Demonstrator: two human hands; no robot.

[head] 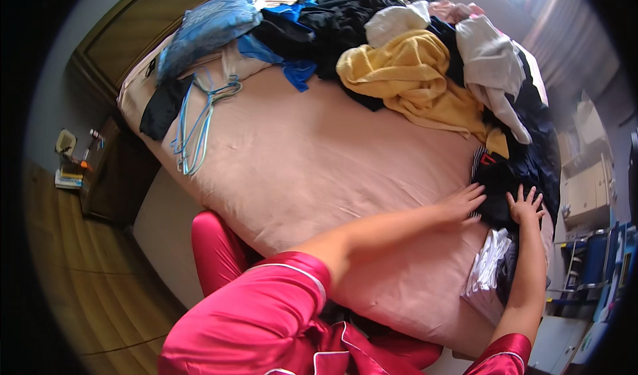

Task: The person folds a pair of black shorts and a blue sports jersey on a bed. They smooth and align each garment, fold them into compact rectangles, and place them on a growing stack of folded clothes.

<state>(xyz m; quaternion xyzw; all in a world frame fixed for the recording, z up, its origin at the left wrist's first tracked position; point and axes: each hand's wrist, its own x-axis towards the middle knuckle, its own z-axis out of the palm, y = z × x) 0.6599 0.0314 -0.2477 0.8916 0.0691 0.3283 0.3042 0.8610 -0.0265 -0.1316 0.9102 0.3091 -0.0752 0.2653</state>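
On the right part of the bed, both hands rest on a black garment (pixel 499 190) with a striped edge and a red mark. My left hand (pixel 466 203) lies at its near left side, fingers spread. At its right side, my right hand (pixel 526 206) presses flat with the fingers apart. A stack of folded white clothes (pixel 488 270) lies just below the garment, beside some dark folded cloth. Above it a yellow towel-like cloth (pixel 413 76) is heaped, next to a white garment (pixel 491 61) with a sleeve hanging down.
Piled black clothes (pixel 339 26) and a blue pillow-like item (pixel 209 31) line the bed's far side. Several wire hangers (pixel 199 121) lie on the pink sheet (pixel 299 156) at the left. Beyond the bed's left corner is a dark wooden nightstand (pixel 114 170); shelving (pixel 588 185) stands at the right.
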